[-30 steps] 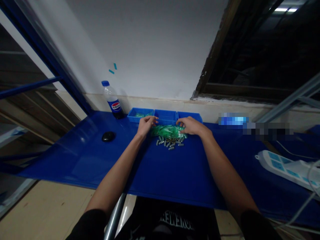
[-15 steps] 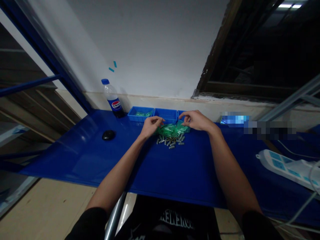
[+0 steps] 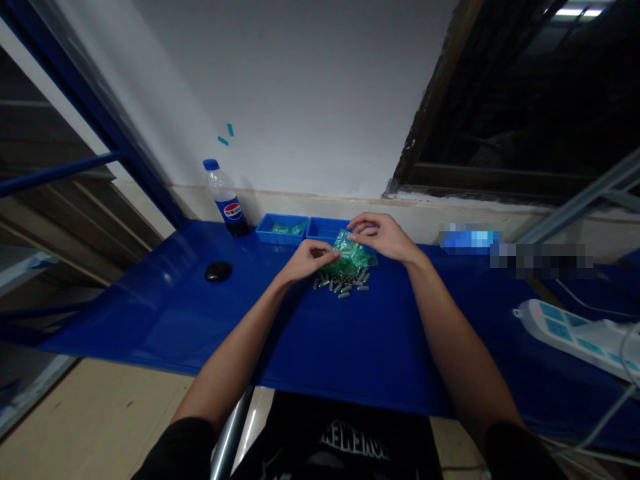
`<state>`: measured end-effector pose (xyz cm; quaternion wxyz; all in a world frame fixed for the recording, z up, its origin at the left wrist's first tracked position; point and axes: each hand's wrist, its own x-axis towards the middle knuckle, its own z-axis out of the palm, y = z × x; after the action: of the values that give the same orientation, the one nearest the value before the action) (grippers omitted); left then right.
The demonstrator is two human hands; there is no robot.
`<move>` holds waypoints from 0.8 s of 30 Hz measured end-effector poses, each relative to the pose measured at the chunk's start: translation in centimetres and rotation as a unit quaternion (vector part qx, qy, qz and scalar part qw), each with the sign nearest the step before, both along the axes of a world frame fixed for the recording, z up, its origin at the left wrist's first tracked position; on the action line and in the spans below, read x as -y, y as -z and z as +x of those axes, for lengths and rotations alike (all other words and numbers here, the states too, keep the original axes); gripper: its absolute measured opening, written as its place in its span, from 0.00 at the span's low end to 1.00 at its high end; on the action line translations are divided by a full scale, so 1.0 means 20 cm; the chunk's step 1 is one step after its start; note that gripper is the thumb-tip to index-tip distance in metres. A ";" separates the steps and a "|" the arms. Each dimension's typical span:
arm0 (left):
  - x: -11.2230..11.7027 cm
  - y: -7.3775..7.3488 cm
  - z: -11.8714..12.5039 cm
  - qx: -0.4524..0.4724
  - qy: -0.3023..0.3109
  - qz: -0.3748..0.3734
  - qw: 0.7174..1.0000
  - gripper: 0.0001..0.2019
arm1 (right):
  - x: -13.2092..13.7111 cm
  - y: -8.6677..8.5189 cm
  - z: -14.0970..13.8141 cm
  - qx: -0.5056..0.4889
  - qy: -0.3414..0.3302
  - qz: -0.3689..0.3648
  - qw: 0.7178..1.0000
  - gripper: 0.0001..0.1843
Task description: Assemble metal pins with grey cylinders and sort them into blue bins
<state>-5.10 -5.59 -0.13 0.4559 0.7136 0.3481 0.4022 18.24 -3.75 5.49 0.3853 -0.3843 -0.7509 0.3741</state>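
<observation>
inside leftmost tray [image 3: 281,239], green packets [image 3: 287,229]

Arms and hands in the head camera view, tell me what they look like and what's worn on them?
Short black fabric sleeves cover the upper arms, leaving the forearms bare. The left hand and right hand are ungloved; no watch or bracelet shows.

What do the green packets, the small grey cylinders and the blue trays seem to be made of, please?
Green packets: probably thin plastic film, glossy and see-through, judging by the glints and creases. Grey cylinders: perhaps metal or plastic, with a slight sheen; too small to be sure. Blue trays: likely moulded plastic, smooth, given their even colour and thin walls.
</observation>
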 end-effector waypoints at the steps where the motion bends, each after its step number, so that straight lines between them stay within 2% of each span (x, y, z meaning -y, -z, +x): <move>1: 0.00 0.00 0.00 0.008 0.001 -0.007 1.000 0.19 | -0.01 0.01 -0.01 -0.004 0.006 -0.002 1.000 0.16; 5: -0.02 -0.01 -0.01 0.036 0.002 -0.034 0.999 0.19 | -0.04 0.05 -0.01 0.019 0.025 0.001 1.000 0.15; 9: -0.05 0.02 -0.03 0.063 -0.033 -0.055 0.996 0.19 | -0.05 0.06 0.02 0.100 0.073 0.035 0.992 0.13; 14: -0.11 0.06 -0.05 0.137 -0.106 -0.091 0.981 0.20 | -0.05 0.06 0.05 0.191 0.074 0.040 0.978 0.12; 18: -0.15 0.08 -0.07 0.211 -0.191 -0.117 0.952 0.18 | -0.06 0.06 0.08 0.232 0.065 0.032 0.970 0.11; 21: -0.16 0.09 -0.08 0.247 -0.255 -0.136 0.925 0.19 | -0.08 0.08 0.12 0.334 0.108 0.007 0.936 0.09; 24: -0.16 0.10 -0.09 0.261 -0.276 -0.162 0.911 0.20 | -0.10 0.10 0.16 0.467 0.195 -0.018 0.862 0.09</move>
<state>-6.91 -2.39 -2.07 0.5105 0.3749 0.4602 0.6221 21.45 -1.73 3.51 0.0478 -0.6596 -0.7457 0.0816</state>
